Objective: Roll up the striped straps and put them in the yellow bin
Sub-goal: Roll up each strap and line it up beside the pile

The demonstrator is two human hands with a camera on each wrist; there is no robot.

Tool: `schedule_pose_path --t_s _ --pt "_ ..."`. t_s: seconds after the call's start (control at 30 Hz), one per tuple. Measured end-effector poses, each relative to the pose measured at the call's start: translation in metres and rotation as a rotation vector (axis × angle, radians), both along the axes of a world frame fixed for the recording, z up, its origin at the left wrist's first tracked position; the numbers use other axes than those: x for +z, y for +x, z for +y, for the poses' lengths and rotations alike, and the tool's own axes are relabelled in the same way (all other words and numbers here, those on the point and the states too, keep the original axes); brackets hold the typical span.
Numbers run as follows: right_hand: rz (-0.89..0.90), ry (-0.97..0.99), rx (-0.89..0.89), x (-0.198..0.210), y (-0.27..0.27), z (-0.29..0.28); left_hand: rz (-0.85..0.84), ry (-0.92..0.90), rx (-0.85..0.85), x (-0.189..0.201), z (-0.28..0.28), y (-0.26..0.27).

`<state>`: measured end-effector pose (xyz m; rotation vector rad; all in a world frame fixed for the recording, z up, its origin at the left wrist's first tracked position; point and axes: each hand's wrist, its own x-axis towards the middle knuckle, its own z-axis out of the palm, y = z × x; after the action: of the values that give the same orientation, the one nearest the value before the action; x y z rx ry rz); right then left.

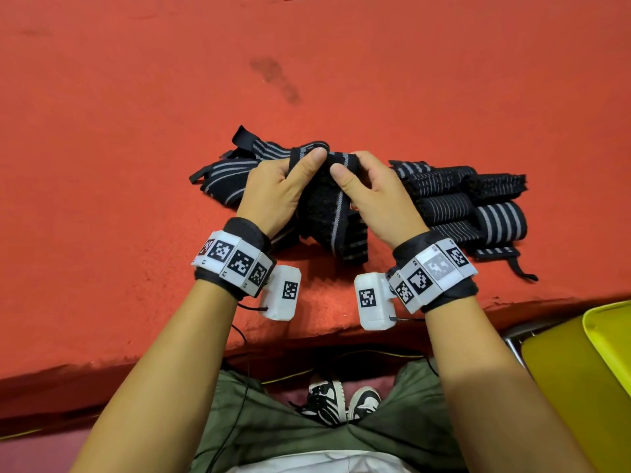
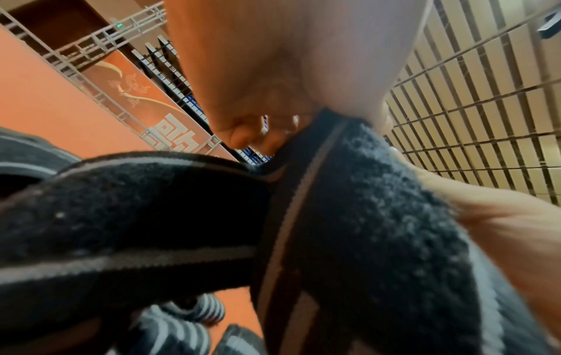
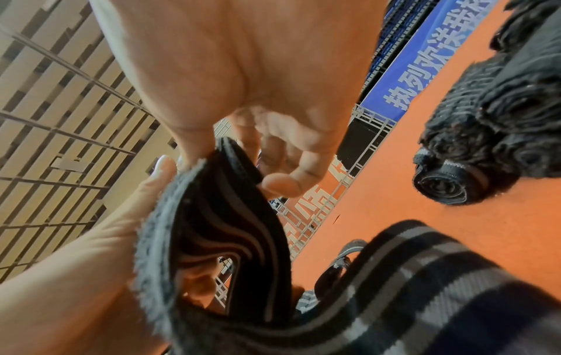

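Note:
Both hands hold one black strap with grey stripes [image 1: 327, 203] above the red surface. My left hand [image 1: 290, 179] pinches its upper end between thumb and fingers, and my right hand [image 1: 362, 186] grips the same end from the right. The rest of the strap [image 2: 349, 216] hangs down toward me, fuzzy side showing [image 3: 170, 228]. Loose unrolled straps [image 1: 225, 172] lie to the left behind my left hand. Several rolled straps [image 1: 478, 206] lie in a group on the right, also seen as rolled straps [image 3: 473, 153] in the right wrist view. The yellow bin [image 1: 580, 363] stands at the lower right, off the surface's edge.
The red felt surface [image 1: 307, 63] stretches far ahead. Its front edge [image 1: 136, 363] runs just under my wrists. A loose strap end [image 1: 512, 264] trails from the rolled group toward the edge. My legs and shoes [image 1: 341, 401] are below.

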<state>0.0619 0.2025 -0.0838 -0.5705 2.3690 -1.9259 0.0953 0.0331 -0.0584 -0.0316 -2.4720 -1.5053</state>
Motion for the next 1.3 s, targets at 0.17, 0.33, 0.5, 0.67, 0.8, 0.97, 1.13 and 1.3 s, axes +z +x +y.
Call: schedule_pose_path --t_s 0.17,0.33,0.5,0.67,0.8,0.97,1.13,1.3 --pt "0.009 0.013 -0.071 0.002 -0.002 -0.003 -0.030 0.050 -0.014 -0.002 0.003 0.001" --pt "0.003 0.031 -0.143 0.007 -0.002 -0.001 -0.037 0.100 -0.126 -0.008 -0.003 -0.001" --pt "-0.048 -0.014 -0.141 0.007 -0.001 -0.008 -0.053 -0.151 -0.041 -0.011 0.004 -0.004" --pt "-0.113 -0.025 -0.137 0.007 0.001 -0.012 -0.058 -0.135 -0.005 -0.012 0.003 -0.006" --pt "-0.083 0.021 -0.167 0.007 0.002 -0.015 -0.067 -0.121 -0.007 -0.008 0.002 -0.006" --pt "-0.095 0.095 -0.180 0.005 0.000 -0.017 -0.075 -0.023 -0.043 -0.011 -0.002 -0.004" --pt "-0.110 0.101 -0.163 0.005 0.001 -0.015 -0.124 0.138 -0.142 -0.010 -0.002 -0.001" --pt "-0.129 0.053 -0.135 0.006 -0.002 -0.011 -0.013 0.125 -0.101 -0.011 -0.002 -0.003"
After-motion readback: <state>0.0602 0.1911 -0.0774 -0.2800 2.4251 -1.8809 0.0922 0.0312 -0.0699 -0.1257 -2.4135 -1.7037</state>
